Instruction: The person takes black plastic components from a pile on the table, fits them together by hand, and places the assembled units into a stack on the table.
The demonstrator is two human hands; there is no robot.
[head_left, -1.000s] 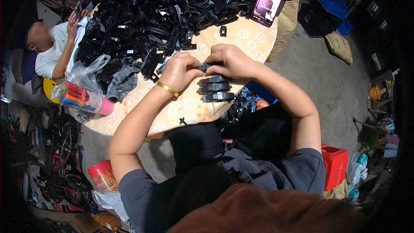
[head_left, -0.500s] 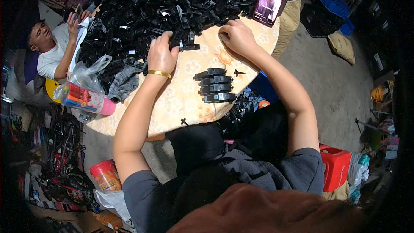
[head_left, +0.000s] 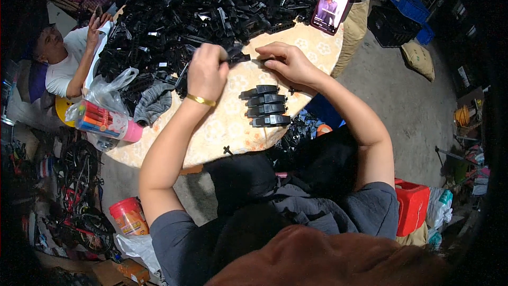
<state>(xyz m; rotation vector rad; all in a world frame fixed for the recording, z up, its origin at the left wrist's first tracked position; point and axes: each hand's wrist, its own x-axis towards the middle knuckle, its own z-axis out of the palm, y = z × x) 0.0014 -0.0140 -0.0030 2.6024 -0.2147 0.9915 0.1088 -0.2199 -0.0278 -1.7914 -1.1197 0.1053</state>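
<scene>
- A huge heap of black plastic parts (head_left: 201, 5) covers the far half of the round table (head_left: 227, 127), spilling toward the person seated at its left edge (head_left: 63, 63).
- The table's flowered cloth is bare on the near side, with a phone (head_left: 332, 5) propped upright at the far right rim.
- A clear bag of coloured packets (head_left: 103, 119) lies at the table's left, beside a grey rag (head_left: 153, 103).
- Four finished black pieces (head_left: 264, 106) lie stacked in a neat column just below both hands, each with its long axis running left to right; the right hand is slightly nearer.
- The left hand (head_left: 207, 71), wearing a gold bangle, is closed around a small black part (head_left: 235, 55) at the heap's near edge.
- The right hand (head_left: 286, 61) rests flat on the cloth, apart from the left; whether its fingertips pinch anything I cannot tell.
</scene>
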